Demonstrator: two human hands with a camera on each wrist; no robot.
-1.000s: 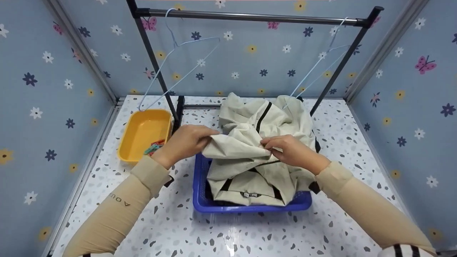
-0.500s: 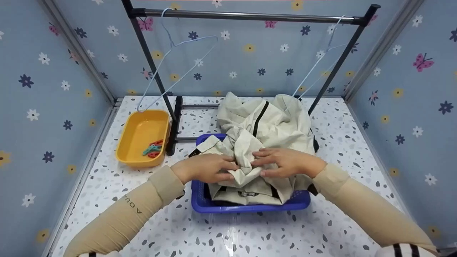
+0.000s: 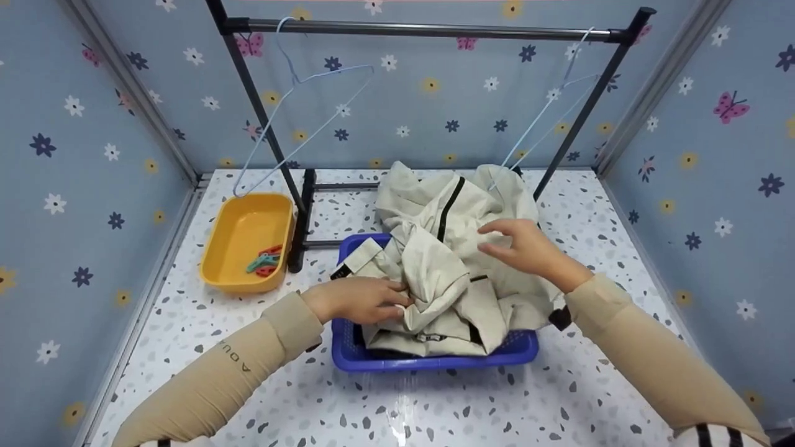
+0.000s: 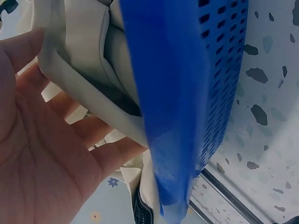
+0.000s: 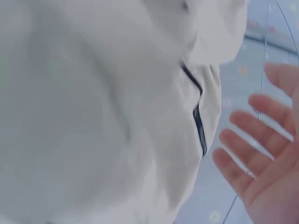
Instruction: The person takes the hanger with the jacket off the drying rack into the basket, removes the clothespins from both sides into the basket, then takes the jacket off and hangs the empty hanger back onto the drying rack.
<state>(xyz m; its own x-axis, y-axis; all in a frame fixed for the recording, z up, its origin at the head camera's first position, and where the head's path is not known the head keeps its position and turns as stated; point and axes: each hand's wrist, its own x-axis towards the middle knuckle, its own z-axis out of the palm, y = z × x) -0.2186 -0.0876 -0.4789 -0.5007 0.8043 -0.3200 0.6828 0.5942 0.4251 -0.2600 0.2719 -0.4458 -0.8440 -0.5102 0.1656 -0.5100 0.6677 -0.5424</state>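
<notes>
A cream jacket [image 3: 428, 261] with black trim lies bunched in a blue plastic basket [image 3: 435, 364], and part of it spreads over the back rim. My left hand [image 3: 360, 300] rests on the folded cloth at the basket's left side. In the left wrist view its fingers [image 4: 117, 154] are spread against the cloth beside the blue wall. My right hand [image 3: 525, 248] hovers above the jacket's right part, holding nothing. The right wrist view shows that hand [image 5: 268, 144] with loosely extended fingers, apart from the cloth.
A black garment rack [image 3: 422, 30] stands behind the basket, with one pale blue hanger [image 3: 295, 81] at its left and another hanger [image 3: 531, 127] at its right. To the left, a yellow tub [image 3: 239, 285] holds several red and green clothespins [image 3: 266, 261].
Both hands have let go of the raised fold, which now lies down in the basket. The right hand has lifted off and moved up and right; the left stays on the cloth.
</notes>
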